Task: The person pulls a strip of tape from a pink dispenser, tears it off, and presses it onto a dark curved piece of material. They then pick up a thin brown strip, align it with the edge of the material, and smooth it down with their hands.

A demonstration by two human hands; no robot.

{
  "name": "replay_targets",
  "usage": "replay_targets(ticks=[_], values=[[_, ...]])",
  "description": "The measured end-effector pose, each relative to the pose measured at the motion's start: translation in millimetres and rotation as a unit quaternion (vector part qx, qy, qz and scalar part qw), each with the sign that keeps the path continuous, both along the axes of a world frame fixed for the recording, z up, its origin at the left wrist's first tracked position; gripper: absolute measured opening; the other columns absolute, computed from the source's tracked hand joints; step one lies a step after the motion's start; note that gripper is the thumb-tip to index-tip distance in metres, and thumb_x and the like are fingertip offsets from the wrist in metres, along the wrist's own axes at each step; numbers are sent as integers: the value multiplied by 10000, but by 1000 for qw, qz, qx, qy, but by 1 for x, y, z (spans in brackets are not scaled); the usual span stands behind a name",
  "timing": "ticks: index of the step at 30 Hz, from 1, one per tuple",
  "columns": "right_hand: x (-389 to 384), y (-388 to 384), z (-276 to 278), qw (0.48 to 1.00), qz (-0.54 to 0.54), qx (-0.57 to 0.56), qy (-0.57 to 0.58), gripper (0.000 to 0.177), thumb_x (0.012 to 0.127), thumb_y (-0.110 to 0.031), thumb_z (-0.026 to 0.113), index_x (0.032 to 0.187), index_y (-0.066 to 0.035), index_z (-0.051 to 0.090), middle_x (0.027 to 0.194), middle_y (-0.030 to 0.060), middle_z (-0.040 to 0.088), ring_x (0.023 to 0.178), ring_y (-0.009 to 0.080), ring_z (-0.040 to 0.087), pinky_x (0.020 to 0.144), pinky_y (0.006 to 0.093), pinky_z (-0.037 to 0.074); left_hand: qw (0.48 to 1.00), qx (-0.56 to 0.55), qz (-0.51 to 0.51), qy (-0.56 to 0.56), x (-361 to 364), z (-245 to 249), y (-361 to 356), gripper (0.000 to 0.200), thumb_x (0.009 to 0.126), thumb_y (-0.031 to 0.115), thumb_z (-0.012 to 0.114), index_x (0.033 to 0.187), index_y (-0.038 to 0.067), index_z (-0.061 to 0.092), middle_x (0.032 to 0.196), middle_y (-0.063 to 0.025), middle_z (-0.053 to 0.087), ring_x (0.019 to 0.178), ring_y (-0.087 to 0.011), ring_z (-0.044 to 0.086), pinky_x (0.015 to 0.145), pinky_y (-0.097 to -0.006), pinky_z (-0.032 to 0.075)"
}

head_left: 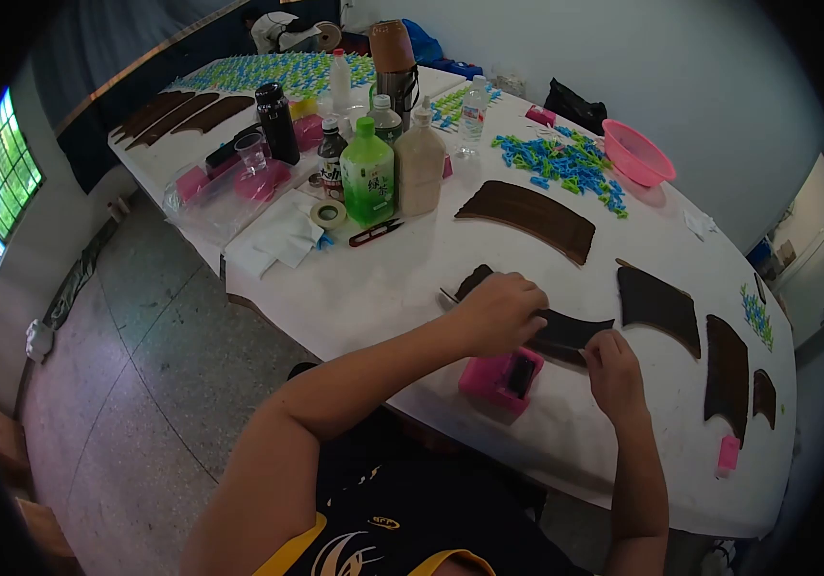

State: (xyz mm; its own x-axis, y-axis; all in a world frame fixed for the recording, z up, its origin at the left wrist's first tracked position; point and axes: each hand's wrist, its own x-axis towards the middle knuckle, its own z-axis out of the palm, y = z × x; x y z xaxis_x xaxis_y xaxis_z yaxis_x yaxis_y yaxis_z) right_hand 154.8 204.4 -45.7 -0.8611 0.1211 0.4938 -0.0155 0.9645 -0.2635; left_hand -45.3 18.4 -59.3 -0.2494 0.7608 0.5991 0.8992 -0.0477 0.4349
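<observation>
dark curved strip [575, 332]: just beyond pink box [482, 382] | left hand [503, 312]: grasping its middle | right hand [614, 372]: pinching its end, likely steadying it

A white table [373, 288] stands on a grey floor [105, 413]; a pale wall [690, 86] rises behind the table, a dark curtain [114, 53] beyond its far-left end, a bright barred window [1, 216] to its left.

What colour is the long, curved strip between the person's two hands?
The long, curved strip looks very dark, nearly black; the head view shows it.
</observation>
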Motion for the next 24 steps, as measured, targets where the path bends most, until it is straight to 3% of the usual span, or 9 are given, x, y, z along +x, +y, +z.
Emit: replay_targets(ticks=[2,5,7,11,13,16,24], values=[[-7,-16,20,998,19,-58,-3,169,851,31,755,907,-16,603,952,144,639,835,372,637,739,436,532,998,39,-34,22,17,8,5,150,898,187,741,937,44,721,886,-143,707,919,-362,682,828,-482,528],[-9,-27,29,993,37,-104,40,143,899,28,737,927,6,598,928,151,631,787,342,656,681,393,551,997,-52,-26,42,29,19,3,150,883,191,754,896,48,712,823,-125,691,838,-347,690,763,-461,544],[-7,-29,28,982,34,-181,46,123,914,18,736,952,11,619,911,149,631,762,282,665,665,364,553,996,-28,-27,78,26,25,-4,139,880,177,750,867,49,697,791,-107,687,786,-328,694,708,-437,553],[-3,-27,17,981,29,-189,29,111,912,12,741,964,7,644,900,139,647,743,236,665,650,349,553,990,-43,-26,132,16,34,-17,102,860,138,732,849,51,681,803,-102,674,795,-318,701,696,-436,556],[-3,-28,17,986,54,-159,7,103,908,4,746,969,7,664,889,127,664,747,230,665,657,342,553,977,-106,-26,183,15,46,-22,59,829,100,712,847,60,672,818,-91,656,811,-313,705,706,-442,559],[-5,-32,21,990,72,-120,-28,104,910,-13,746,991,-1,683,893,113,679,745,222,665,665,338,552,972,-106,-48,206,13,53,-24,64,804,87,702,859,75,673,837,-80,645,827,-312,703,734,-440,556],[-12,-32,0,971,103,-199,-87,122,914,-33,742,1026,-21,696,923,109,698,767,218,682,699,339,569,942,-189,-86,264,17,77,-23,54,796,75,721,819,123,714,820,-38,687,919,-235,668,858,-370,509]])
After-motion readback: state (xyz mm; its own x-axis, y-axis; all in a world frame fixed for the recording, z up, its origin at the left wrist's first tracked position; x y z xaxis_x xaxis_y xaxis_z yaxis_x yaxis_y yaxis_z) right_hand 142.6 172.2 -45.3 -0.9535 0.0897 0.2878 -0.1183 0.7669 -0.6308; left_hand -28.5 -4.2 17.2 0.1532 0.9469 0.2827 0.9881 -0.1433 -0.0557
